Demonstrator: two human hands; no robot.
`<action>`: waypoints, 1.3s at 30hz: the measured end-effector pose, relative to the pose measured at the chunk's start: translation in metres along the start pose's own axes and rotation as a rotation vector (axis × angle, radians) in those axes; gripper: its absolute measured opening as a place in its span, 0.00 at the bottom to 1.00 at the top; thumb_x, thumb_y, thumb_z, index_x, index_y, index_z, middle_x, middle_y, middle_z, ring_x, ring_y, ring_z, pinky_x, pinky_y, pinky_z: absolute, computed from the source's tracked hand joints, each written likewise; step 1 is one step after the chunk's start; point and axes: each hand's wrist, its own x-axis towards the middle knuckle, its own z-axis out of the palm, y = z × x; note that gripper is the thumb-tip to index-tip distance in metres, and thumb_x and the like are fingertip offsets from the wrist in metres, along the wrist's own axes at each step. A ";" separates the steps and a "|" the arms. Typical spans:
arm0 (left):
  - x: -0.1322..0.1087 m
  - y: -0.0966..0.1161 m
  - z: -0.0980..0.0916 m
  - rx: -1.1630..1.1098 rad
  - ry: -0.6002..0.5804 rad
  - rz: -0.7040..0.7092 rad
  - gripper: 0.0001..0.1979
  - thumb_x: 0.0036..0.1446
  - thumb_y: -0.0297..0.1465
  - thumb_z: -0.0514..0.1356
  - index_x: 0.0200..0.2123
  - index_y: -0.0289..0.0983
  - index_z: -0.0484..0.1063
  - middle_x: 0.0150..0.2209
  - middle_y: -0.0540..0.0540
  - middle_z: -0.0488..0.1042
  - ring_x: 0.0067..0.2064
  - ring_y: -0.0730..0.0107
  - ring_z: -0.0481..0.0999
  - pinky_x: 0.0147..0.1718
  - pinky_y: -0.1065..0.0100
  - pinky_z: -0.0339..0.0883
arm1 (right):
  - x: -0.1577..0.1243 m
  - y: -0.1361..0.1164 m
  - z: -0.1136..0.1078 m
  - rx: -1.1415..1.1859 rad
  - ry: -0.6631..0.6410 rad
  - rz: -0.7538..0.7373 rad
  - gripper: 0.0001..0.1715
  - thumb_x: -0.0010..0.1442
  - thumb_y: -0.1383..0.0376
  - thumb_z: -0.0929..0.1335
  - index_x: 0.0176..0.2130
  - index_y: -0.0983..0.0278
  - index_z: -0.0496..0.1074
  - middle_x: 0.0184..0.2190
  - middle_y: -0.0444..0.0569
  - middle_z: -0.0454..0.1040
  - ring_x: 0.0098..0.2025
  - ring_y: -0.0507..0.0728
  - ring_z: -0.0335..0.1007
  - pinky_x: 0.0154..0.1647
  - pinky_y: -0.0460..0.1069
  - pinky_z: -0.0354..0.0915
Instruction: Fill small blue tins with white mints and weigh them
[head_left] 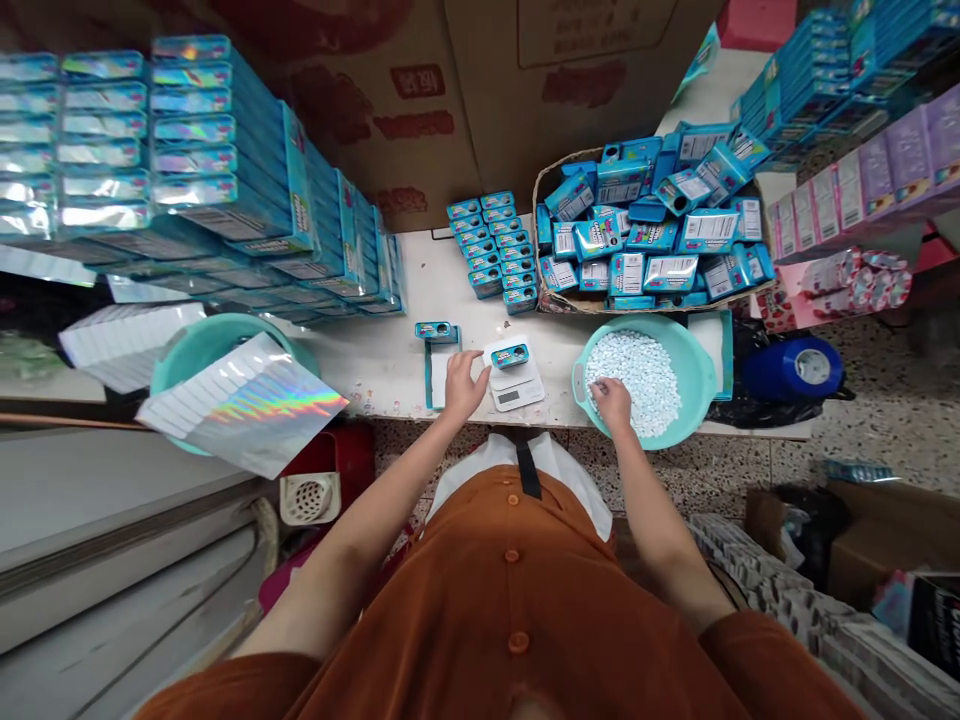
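Note:
My left hand (pixel 463 385) rests open at the near edge of a small digital scale (pixel 514 385), its fingers close to a blue open tin (pixel 511 355) sitting on the scale's white pan. I cannot tell whether the fingers touch the tin. My right hand (pixel 613 405) is down in a heap of small white candies (pixel 634 380) inside a round teal basin (pixel 694 365). Its fingers dip into the heap, and whether they hold any candies is hidden. Another open blue tin (pixel 436 332) lies on the white table (pixel 375 360) to the left of the scale.
A wicker basket (pixel 559 190) heaped with blue tins stands behind the teal basin. Several rows of blue tins (pixel 491 245) sit beside it. High stacks of blue boxes (pixel 225 170) fill the back left. Holographic sheets (pixel 247 405) lie over a second teal basin at left.

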 end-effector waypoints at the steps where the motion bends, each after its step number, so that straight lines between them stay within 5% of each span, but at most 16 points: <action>1: -0.005 -0.003 -0.001 0.007 -0.002 -0.016 0.12 0.57 0.33 0.56 0.45 0.39 0.67 0.45 0.42 0.71 0.50 0.56 0.67 0.52 0.56 0.61 | 0.005 0.000 0.001 0.014 -0.024 -0.004 0.15 0.56 0.58 0.64 0.33 0.65 0.74 0.32 0.52 0.72 0.35 0.57 0.68 0.40 0.51 0.62; 8: -0.021 -0.009 -0.004 0.008 -0.015 -0.058 0.12 0.57 0.33 0.56 0.45 0.39 0.67 0.44 0.41 0.71 0.50 0.56 0.67 0.50 0.55 0.62 | 0.014 0.002 -0.001 0.060 -0.072 -0.040 0.17 0.55 0.54 0.65 0.34 0.63 0.75 0.31 0.50 0.74 0.31 0.56 0.68 0.37 0.50 0.63; 22: -0.008 0.001 0.010 -0.053 -0.092 -0.013 0.11 0.59 0.33 0.54 0.45 0.40 0.67 0.44 0.42 0.71 0.50 0.57 0.68 0.50 0.55 0.62 | 0.017 -0.008 0.007 0.031 -0.068 0.067 0.11 0.50 0.58 0.66 0.28 0.63 0.72 0.27 0.48 0.74 0.29 0.55 0.68 0.32 0.48 0.63; 28: -0.010 0.000 0.010 -0.066 -0.095 0.029 0.10 0.59 0.33 0.54 0.44 0.40 0.67 0.43 0.42 0.71 0.49 0.57 0.68 0.50 0.55 0.63 | 0.013 -0.008 0.007 0.040 -0.052 -0.011 0.12 0.53 0.58 0.64 0.28 0.63 0.73 0.28 0.49 0.75 0.31 0.56 0.69 0.34 0.49 0.62; 34: -0.011 -0.008 0.004 -0.071 -0.086 0.044 0.10 0.59 0.33 0.55 0.44 0.41 0.67 0.43 0.42 0.71 0.49 0.57 0.68 0.50 0.54 0.63 | -0.002 -0.009 0.000 0.057 0.184 0.021 0.15 0.55 0.58 0.63 0.29 0.64 0.74 0.30 0.51 0.73 0.31 0.56 0.68 0.38 0.51 0.63; 39: -0.008 -0.013 0.005 -0.088 -0.098 0.047 0.11 0.59 0.34 0.55 0.45 0.42 0.67 0.44 0.42 0.71 0.50 0.56 0.68 0.50 0.53 0.63 | -0.001 -0.055 -0.010 0.119 0.349 -0.041 0.11 0.56 0.60 0.64 0.32 0.63 0.74 0.33 0.50 0.73 0.33 0.56 0.68 0.37 0.50 0.64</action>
